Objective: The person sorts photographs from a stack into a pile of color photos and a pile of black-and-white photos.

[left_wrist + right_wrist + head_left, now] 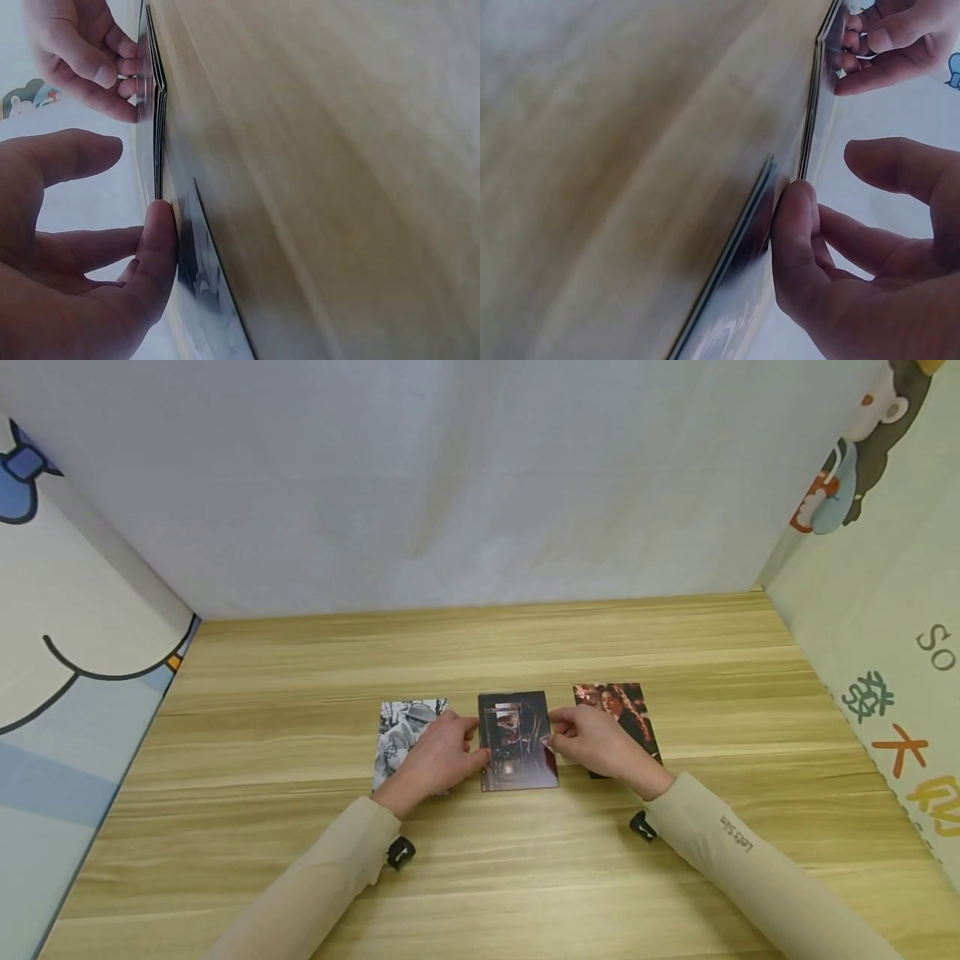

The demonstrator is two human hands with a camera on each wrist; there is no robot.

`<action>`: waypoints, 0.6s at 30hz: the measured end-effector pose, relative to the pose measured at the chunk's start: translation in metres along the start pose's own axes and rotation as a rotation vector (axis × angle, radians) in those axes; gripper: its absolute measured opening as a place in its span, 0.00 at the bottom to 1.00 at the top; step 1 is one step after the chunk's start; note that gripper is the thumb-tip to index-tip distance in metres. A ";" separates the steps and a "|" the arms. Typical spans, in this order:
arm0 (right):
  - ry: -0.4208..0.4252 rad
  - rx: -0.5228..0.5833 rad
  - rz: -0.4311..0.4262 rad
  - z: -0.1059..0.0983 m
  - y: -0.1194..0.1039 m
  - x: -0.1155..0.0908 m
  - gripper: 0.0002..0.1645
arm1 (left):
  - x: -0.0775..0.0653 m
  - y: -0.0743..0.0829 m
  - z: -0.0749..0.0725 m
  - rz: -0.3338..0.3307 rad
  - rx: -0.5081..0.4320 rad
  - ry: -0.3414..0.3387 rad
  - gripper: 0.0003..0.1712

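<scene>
Three picture cards lie in a row on the wooden table. The middle stack of cards (517,752), dark and showing an indoor scene, sits between both hands. My left hand (442,752) touches its left edge with relaxed fingers, partly covering a black-and-white card (390,752). My right hand (596,739) touches the right edge and overlaps a card with a long-haired figure (632,714). In the left wrist view, several thin layers show along the edge of the middle stack (158,142), and the left thumb (82,154) stands apart from it. The right thumb (889,161) is likewise apart.
The wooden tabletop (487,877) runs back to a pale cloth wall (480,502). Printed panels stand at the left (90,593) and right (855,610). Black wrist-worn devices show below the left cuff (401,853) and right cuff (642,826).
</scene>
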State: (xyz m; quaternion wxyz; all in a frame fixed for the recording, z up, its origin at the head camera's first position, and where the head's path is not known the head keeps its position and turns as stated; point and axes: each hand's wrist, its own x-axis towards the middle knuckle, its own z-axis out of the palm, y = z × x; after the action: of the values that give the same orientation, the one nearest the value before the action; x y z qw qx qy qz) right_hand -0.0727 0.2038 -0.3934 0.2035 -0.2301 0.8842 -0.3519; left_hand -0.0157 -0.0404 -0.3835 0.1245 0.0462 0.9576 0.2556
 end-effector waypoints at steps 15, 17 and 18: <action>-0.014 0.037 0.016 0.000 0.001 -0.002 0.30 | -0.001 0.002 -0.001 0.025 -0.019 0.000 0.12; -0.014 0.031 0.013 0.000 0.001 -0.001 0.30 | -0.001 0.002 -0.001 0.027 -0.019 0.001 0.12; -0.013 0.029 0.012 0.000 0.001 -0.001 0.30 | 0.000 0.002 -0.001 0.029 -0.020 0.003 0.12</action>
State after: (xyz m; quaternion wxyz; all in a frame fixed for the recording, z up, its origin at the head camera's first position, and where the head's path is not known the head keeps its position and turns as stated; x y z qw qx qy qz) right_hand -0.0717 0.2051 -0.3939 0.2147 -0.2243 0.8790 -0.3618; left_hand -0.0154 -0.0394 -0.3819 0.1198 0.0583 0.9544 0.2671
